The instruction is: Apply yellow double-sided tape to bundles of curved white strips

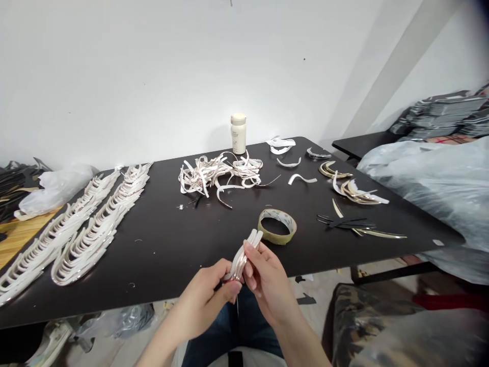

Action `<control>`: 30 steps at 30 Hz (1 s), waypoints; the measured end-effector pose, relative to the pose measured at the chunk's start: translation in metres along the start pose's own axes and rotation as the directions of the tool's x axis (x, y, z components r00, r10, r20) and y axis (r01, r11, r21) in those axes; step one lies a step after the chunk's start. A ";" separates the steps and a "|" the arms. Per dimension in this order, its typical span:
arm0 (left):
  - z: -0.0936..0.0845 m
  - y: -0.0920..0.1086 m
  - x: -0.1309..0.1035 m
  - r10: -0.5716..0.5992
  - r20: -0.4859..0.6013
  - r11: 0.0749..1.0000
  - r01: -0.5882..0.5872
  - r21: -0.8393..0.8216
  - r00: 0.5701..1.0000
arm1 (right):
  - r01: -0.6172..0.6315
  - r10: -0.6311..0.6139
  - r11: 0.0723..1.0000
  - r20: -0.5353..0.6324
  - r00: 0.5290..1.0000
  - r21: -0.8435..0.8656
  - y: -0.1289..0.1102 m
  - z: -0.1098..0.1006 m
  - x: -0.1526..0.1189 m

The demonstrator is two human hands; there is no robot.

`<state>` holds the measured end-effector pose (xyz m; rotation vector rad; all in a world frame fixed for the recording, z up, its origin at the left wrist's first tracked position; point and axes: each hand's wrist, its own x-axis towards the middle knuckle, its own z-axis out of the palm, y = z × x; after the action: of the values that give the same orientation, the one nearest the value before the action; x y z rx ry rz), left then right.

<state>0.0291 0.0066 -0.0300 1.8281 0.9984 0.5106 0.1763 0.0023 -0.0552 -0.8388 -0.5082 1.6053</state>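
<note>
Between my two hands, above the table's front edge, is a small bundle of curved white and rose-gold strips [240, 260]. My left hand [208, 295] pinches its lower left end between thumb and fingers. Higher up on the right, my right hand [267, 278] grips the same bundle, thumb on top, the ends sticking out past it. Just beyond my right hand lies a roll of yellowish tape [287, 238]. A tangled heap of similar strips [208, 173] lies farther back on the dark table [171, 239].
Two long rows of nested curved strips [103, 219] run along the table's left side. A cream bottle [238, 135] stands by the wall. Gold and white curved pieces [357, 191] and thin black strips [346, 223] lie at the right. Plastic-wrapped bundles [424, 178] crowd the right edge.
</note>
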 end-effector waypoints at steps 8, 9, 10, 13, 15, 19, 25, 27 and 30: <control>0.035 -0.014 -0.024 -0.021 -0.320 0.993 -0.017 -0.116 0.947 | -0.042 0.085 0.980 0.216 0.973 -0.196 0.009 0.000 -0.015; 0.039 -0.017 -0.026 -0.019 -0.357 0.998 -0.006 -0.069 0.934 | -0.016 0.066 0.973 0.215 0.974 -0.228 0.010 0.000 -0.016; 0.042 -0.021 -0.028 -0.029 -0.390 0.999 0.022 -0.023 0.920 | 0.004 0.052 0.966 0.211 0.976 -0.257 0.011 -0.001 -0.017; 0.050 -0.034 -0.035 -0.096 -0.411 0.991 0.127 0.050 0.906 | -0.006 0.076 0.951 0.216 0.973 -0.310 0.017 -0.004 -0.021; 0.053 -0.041 -0.038 -0.108 -0.364 0.990 0.132 0.041 0.925 | -0.044 0.123 0.948 0.236 0.964 -0.316 0.023 -0.008 -0.023; 0.060 -0.047 -0.044 -0.104 -0.227 0.992 0.083 -0.098 0.968 | -0.086 0.160 0.938 0.201 0.966 -0.336 0.035 -0.016 -0.026; 0.086 -0.054 -0.052 -0.242 -0.336 0.970 0.216 -0.115 0.910 | -0.023 0.067 0.888 0.079 0.995 -0.459 0.051 -0.030 -0.025; 0.092 -0.063 -0.050 -0.268 -0.294 0.956 0.217 -0.197 0.917 | 0.009 0.011 0.818 0.030 0.999 -0.575 0.056 -0.033 -0.024; 0.096 -0.076 -0.046 -0.255 -0.272 0.934 0.164 -0.316 0.928 | 0.034 -0.055 0.685 -0.005 0.998 -0.728 0.060 -0.034 -0.025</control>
<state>0.0391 -0.0673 -0.1378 1.3851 1.2448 0.7826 0.1642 -0.0389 -0.1146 -1.4247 -1.1899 1.3226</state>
